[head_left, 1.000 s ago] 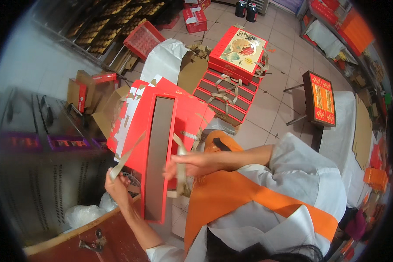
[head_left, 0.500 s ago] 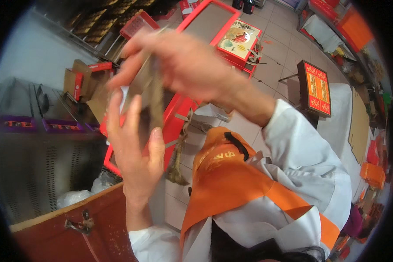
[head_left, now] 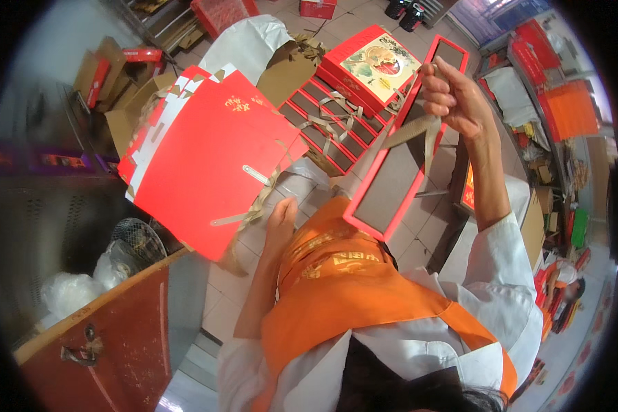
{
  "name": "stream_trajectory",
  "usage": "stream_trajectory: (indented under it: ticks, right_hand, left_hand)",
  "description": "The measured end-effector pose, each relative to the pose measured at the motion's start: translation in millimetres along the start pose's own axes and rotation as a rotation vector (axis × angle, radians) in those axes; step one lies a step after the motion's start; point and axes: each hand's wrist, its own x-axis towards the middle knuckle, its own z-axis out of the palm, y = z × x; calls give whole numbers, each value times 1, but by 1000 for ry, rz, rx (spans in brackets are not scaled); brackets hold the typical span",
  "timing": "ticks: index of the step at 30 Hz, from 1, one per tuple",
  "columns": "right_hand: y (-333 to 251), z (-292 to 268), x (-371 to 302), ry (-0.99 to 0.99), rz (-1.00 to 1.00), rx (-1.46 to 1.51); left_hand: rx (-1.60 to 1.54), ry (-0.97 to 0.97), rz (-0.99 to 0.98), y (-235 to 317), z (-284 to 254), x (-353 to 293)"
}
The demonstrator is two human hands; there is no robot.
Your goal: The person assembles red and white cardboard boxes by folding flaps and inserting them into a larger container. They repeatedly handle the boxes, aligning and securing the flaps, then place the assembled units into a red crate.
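Note:
At the upper right, my right hand (head_left: 453, 99) has thumb and fingers closed on a beige ribbon (head_left: 429, 137). The ribbon hangs in a loop over a long, narrow red-rimmed box (head_left: 391, 185) with a grey-brown inside. This box is tilted, its near end close to my apron. My left hand (head_left: 280, 218) is low in front of the apron, beside the right edge of a stack of red printed cardboard sheets (head_left: 206, 158). It is seen edge-on, and its fingers are mostly hidden. Beige ribbons run through slots in the top sheet.
Beyond the sheets stand several narrow red boxes (head_left: 329, 123) with ribbons, and a red gift box (head_left: 371, 65) with a picture lid lies on them. A brown wooden cabinet (head_left: 117, 323) is at the lower left. Cardboard boxes (head_left: 127, 103) and shelves (head_left: 529, 117) line the sides.
My hands have moved apart: the right went right, the left dropped toward my apron. The ribbon is now in my right hand only. The view has shifted, showing the red sheets.

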Motion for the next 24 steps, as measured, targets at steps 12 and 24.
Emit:
stream_trajectory:
  ticks: [12, 24]
  right_hand:
    - [-83, -179, 66, -139, 198, 89]
    - [-41, -292, 176, 335, 165, -729]
  left_hand:
    - [-734, 58, -173, -100, 150, 320]
    - [-1021, 138, -485, -96, 188, 303]
